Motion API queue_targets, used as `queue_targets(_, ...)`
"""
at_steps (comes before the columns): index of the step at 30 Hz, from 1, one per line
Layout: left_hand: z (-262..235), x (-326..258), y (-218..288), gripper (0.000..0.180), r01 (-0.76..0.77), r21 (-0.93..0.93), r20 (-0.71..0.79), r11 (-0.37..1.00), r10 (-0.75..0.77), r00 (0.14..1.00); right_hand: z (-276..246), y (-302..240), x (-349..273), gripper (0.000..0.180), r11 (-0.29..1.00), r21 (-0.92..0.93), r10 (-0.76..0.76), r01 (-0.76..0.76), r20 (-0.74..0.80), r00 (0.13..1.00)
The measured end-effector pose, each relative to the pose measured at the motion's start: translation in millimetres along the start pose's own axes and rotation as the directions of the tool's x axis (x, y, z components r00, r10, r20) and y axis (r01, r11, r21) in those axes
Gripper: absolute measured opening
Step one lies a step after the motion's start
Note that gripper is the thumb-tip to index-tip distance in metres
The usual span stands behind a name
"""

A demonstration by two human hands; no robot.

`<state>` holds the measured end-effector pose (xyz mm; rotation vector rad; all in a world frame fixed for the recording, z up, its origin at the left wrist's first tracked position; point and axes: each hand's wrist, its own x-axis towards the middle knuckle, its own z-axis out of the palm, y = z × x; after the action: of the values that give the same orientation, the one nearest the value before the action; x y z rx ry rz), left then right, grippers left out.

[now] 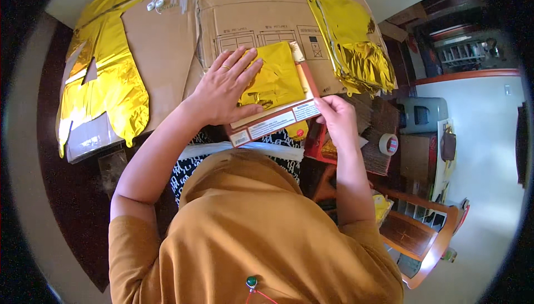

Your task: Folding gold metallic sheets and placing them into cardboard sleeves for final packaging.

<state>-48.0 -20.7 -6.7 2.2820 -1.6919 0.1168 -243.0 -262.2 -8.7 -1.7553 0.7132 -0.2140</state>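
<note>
Your left hand (225,87) lies flat, palm down, with the fingers spread and pointing up and to the right; a ring shows on one finger. The thumb stretches out to the right along the lower side of the hand. Your left forearm runs bare from the lower left, bent at the elbow, with a mustard sleeve covering the upper arm. Your right hand (336,118) sits just to the right, lower than the left, closed in a pinch, with the thumb and fingertips meeting at its upper left. Your right forearm rises almost straight from the lower edge, bare to the sleeve.
</note>
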Motion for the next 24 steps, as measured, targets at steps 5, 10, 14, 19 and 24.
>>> queue_targets(5, 2, -2, -1, 0.092, 0.002, -0.022, -0.02, 1.0, -0.003, 1.0, -35, -6, -16, 0.018, 1.0, -0.018, 0.021, -0.025, -0.192, 0.981)
queue_targets(10, 1, -3, 1, 0.093, 0.002, 0.002, 0.011, 1.0, -0.002, 1.0, -117, -53, -34, 0.015, 0.962, -0.125, -0.273, 0.244, -0.542, 0.795)
queue_targets(14, 5, -1, 1, 0.093, -0.01, 0.005, -0.005, 1.0, 0.01, 1.0, -102, -133, -31, 0.011, 0.63, -0.62, -0.775, 0.467, -0.475, 0.416)
queue_targets(19, 5, -4, 0, 0.09, -0.02, -0.004, -0.092, 1.0, 0.02, 0.996, 24, -138, 75, 0.015, 0.102, -0.678, -0.926, 0.728, 0.203, 0.319)
queue_targets(24, -7, -8, 18, 0.076, -0.099, 0.012, -0.199, 0.995, 0.099, 0.975, 81, -133, 162, 0.031, 0.521, -0.424, -0.55, 0.741, 0.498, 0.671)
